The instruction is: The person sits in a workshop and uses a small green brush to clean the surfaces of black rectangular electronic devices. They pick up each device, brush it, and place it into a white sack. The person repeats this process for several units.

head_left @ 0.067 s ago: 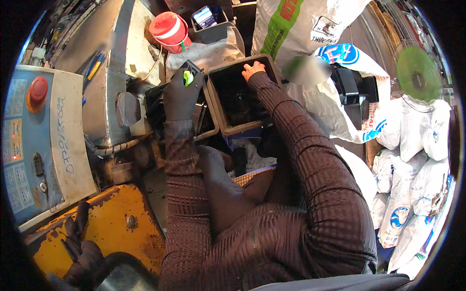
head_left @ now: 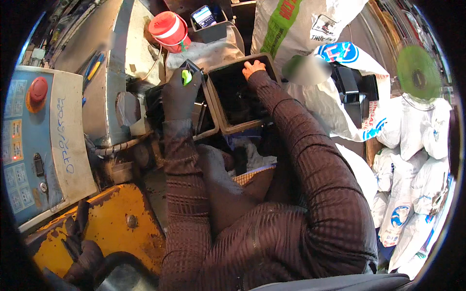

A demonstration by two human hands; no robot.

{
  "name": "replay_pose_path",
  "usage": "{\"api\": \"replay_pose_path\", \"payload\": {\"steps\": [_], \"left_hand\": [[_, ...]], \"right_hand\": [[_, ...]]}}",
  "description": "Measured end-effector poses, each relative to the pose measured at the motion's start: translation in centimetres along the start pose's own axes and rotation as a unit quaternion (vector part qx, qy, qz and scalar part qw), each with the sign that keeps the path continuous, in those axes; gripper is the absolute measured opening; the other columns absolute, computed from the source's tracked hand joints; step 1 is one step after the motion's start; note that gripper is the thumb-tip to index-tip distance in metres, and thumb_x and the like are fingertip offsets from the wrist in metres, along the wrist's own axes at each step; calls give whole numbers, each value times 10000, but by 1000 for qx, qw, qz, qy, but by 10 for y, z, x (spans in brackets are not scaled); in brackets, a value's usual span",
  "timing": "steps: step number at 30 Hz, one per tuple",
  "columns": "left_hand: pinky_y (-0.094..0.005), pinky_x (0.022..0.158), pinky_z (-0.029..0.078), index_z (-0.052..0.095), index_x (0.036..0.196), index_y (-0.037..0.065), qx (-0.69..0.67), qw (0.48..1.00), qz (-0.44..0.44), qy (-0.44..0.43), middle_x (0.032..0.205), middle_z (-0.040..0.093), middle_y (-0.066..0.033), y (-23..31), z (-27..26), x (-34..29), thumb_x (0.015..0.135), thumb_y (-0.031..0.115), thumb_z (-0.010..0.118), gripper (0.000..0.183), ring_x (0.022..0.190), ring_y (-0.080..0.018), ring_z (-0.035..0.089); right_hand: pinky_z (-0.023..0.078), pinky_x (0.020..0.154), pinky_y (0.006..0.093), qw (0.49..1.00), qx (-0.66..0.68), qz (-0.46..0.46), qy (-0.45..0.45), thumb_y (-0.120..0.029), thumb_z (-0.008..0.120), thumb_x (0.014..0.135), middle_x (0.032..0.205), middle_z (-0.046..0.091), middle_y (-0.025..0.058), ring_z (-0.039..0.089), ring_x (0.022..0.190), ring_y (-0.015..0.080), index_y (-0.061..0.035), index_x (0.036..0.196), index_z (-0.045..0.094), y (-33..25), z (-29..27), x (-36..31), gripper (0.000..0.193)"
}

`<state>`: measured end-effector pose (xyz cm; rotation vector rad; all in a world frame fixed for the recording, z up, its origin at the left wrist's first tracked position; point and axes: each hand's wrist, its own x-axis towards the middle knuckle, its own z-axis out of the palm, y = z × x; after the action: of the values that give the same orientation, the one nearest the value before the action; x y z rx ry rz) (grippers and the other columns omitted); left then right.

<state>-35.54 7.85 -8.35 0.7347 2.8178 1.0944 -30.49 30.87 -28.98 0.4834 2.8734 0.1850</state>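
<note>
My left hand (head_left: 180, 94), in a dark glove, is closed around a small bright green tool (head_left: 186, 76) whose kind I cannot make out. A black plastic part (head_left: 193, 66) shows just beyond its fingers. This hand hovers over the left bin (head_left: 209, 132), where black pieces lie. My right hand (head_left: 254, 69), bare-fingered, reaches over the far end of the right bin (head_left: 224, 123). Its fingers are curled, and what they hold or touch is lost against the dark inside. Glossy black shapes show dimly in that bin.
A red bucket (head_left: 167, 29) with a white band and a phone (head_left: 204, 17) in a dark tray stand beyond the bins. At right an open white sack (head_left: 310, 94) holds black plastic parts (head_left: 347, 85). A control panel (head_left: 36, 136) with a red button stands left.
</note>
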Motion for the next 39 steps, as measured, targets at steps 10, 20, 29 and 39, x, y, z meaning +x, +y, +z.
{"api": "replay_pose_path", "payload": {"steps": [10, 20, 29, 39], "left_hand": [[-329, 630, 440, 632, 938, 58, -46, 999, -10, -21, 816, 687, -65, -53, 19, 29, 850, 403, 623, 356, 697, -158, 589], [-316, 692, 461, 632, 989, 18, -120, 991, -27, -61, 854, 694, -73, -32, -12, 12, 815, 385, 643, 407, 763, -170, 634], [-453, 743, 495, 622, 1010, 78, 4, 1000, -6, -27, 912, 658, -209, -21, 2, -7, 784, 532, 638, 507, 870, -417, 627], [-475, 702, 511, 623, 968, 57, 66, 998, 6, 25, 880, 658, -226, -21, -9, -4, 780, 503, 636, 485, 833, -422, 639]], "right_hand": [[511, 814, 465, 966, 235, 1, 107, -309, 754, 643, 1057, 542, 176, 593, 979, 383, -62, 1072, 560, 67, -87, -67, 531], [461, 846, 364, 959, 272, 72, 44, -210, 755, 553, 1000, 578, 148, 581, 934, 305, -47, 1117, 537, 232, -156, -489, 627], [421, 992, 414, 963, 242, 69, 100, -222, 760, 692, 1349, 478, 168, 488, 1223, 340, -117, 1185, 572, 198, -101, -480, 538], [469, 928, 417, 953, 250, -43, -165, -367, 665, 802, 1235, 579, 143, 565, 1124, 313, -123, 1225, 569, 14, -102, -102, 498]]}}
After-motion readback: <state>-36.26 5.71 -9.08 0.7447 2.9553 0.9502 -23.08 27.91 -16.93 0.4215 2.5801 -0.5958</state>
